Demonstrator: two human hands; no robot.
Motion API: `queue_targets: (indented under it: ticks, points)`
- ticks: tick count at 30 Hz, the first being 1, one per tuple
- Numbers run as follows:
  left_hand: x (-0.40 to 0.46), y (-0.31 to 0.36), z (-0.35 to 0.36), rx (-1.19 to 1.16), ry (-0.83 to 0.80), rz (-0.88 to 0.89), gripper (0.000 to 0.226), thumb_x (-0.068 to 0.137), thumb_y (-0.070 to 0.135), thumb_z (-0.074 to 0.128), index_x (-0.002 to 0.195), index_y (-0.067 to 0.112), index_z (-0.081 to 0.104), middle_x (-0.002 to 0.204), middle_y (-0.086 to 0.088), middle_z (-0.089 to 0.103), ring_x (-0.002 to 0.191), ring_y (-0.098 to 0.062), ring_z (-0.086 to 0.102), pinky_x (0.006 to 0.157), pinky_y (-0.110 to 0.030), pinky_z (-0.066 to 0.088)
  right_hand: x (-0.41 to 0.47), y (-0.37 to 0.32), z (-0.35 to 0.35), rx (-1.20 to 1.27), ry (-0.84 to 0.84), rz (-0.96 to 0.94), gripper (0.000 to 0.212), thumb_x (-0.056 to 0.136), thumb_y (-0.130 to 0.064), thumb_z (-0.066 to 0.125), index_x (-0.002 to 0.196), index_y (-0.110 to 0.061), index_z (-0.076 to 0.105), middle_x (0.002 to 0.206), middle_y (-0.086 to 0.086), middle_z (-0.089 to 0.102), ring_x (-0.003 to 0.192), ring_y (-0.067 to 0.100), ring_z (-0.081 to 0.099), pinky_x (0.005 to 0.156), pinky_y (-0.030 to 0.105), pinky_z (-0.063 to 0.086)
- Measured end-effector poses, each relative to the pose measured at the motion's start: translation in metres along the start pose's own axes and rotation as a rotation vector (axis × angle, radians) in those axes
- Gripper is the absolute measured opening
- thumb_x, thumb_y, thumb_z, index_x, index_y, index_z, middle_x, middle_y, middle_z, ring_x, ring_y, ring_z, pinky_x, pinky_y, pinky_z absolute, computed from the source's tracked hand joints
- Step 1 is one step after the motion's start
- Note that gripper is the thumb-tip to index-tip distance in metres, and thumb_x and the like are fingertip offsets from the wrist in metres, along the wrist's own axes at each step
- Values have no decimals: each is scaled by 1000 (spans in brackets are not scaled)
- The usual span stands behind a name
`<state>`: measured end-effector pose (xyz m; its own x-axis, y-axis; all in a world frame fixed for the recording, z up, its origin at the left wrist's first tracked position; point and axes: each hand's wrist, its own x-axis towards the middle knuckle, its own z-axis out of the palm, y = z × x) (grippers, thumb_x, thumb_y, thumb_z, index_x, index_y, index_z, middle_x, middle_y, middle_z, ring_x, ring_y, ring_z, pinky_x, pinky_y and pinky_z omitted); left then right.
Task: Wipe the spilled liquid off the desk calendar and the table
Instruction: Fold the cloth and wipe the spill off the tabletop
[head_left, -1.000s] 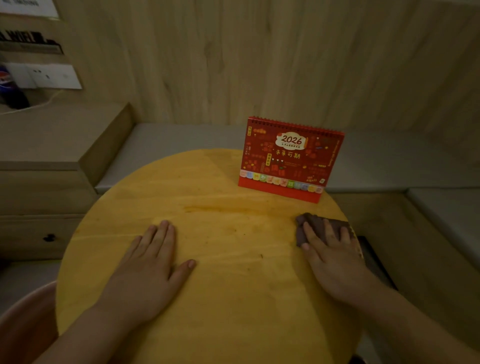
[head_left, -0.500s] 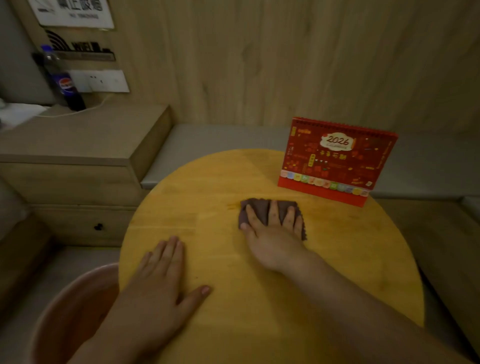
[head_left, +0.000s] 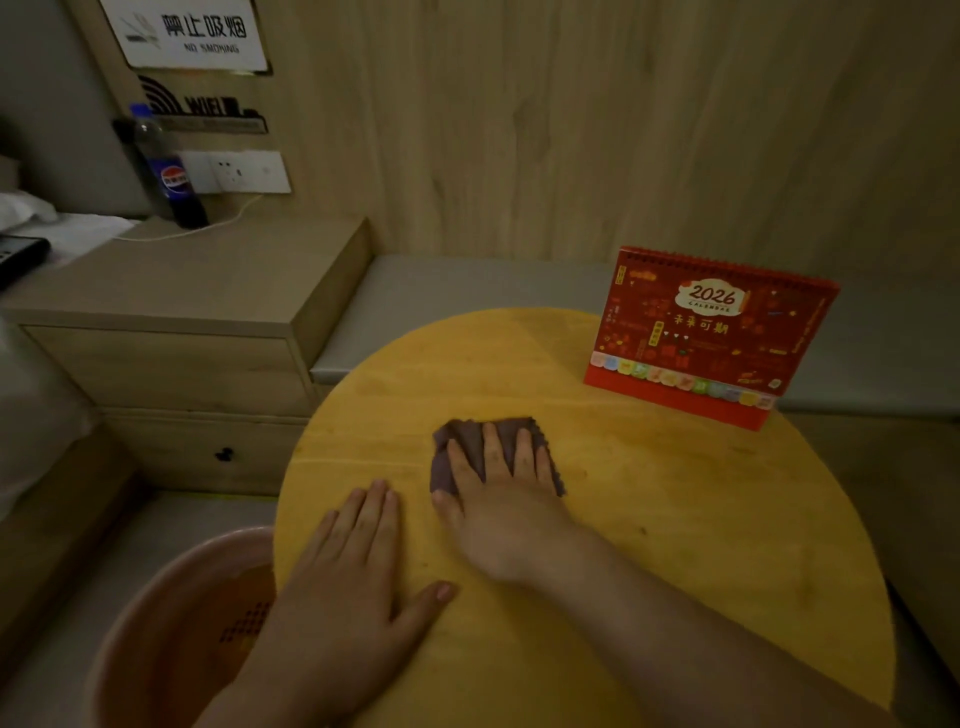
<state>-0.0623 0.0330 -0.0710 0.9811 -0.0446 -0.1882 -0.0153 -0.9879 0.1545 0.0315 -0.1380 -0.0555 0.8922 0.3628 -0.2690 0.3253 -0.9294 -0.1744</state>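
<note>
Dark purplish cloth (head_left: 491, 447) lies flat on the round yellow bench (head_left: 675, 519), pinned under the right hand (head_left: 501, 501): fingers spread, palm down, pressing rather than pinching. Left hand (head_left: 343, 582) rests open and empty on the bench's near-left part, bracing. Desk calendar (head_left: 706, 338) stands upright at the far right, well apart from the cloth. Step in hand looks like wiping the benchtop. No wet patch shows in this dim light. Next likely: sweep on, then dab the calendar gently.

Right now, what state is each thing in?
Cloth: flat on table, pressed under right hand.
Left hand: flat on table, empty.
Desk calendar: upright, cover showing.
Cola bottle: upright, capped.
Nightstand drawers: shut.
</note>
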Motion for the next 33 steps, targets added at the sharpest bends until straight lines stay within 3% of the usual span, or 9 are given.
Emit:
queue_targets:
  ticks: [4,7,10,12,18,21,24,29,33]
  points:
    - [-1,3,-1,3,7,20,110,75,89,-5,159,20,-24,164,6,-32,153,-11,-27,123,-31,-15,-65,-1,25,7,-48,-42,77,87,-75,-3,155,-46,-21,165,-1,-34,150,42,-34,119,55,-24]
    - [1,-3,-13,-73,-52,49,93,88,71,12,164,22,-9,170,5,-20,157,-13,-15,125,-31,-7,-93,7,12,103,-19,-94,71,87,-75,-3,151,-53,-23,174,-2,-10,158,35,-13,124,51,-13]
    - [13,-5,-42,-323,83,-8,77,83,58,27,156,39,38,159,8,48,141,-13,46,112,-33,40,-112,30,-23,464,355,85,70,88,-72,9,153,-50,22,142,-5,60,131,23,54,109,41,41]
    - [27,15,-58,-428,186,53,65,83,60,38,145,44,50,130,14,69,112,-8,65,92,-35,55,-126,44,-37,553,498,266,51,92,-66,29,122,-38,59,102,-11,74,97,17,68,82,37,53]
    - [77,71,-62,-260,-80,186,46,95,45,63,139,32,58,126,0,71,113,-21,65,84,-29,50,-147,30,-8,656,98,368,14,87,-45,65,81,-36,73,76,-7,75,83,10,71,76,27,51]
    - [65,60,-64,-576,-282,40,43,90,28,73,131,32,61,112,-2,74,94,-18,72,69,-26,56,-147,27,-2,825,54,377,16,87,-43,68,73,-38,76,64,-11,74,63,0,66,66,21,49]
    - [28,43,-64,-899,-403,-92,48,89,13,76,129,37,64,105,-15,79,96,-30,77,82,-40,63,-142,20,0,991,12,407,36,89,-33,73,60,-12,76,50,-6,69,39,-4,53,48,17,40]
    - [-27,33,-59,-1426,-298,-130,45,90,0,73,117,35,77,110,-17,79,102,-32,77,78,-39,61,-139,4,-6,1382,242,435,23,88,-10,77,69,-8,64,43,-5,55,27,5,41,31,18,30]
    - [-47,23,-66,-1472,-102,-97,53,69,3,84,117,27,78,115,-10,80,110,-25,75,89,-35,61,-141,0,-24,1472,338,283,25,80,3,80,84,-11,59,59,2,66,37,3,50,34,16,35]
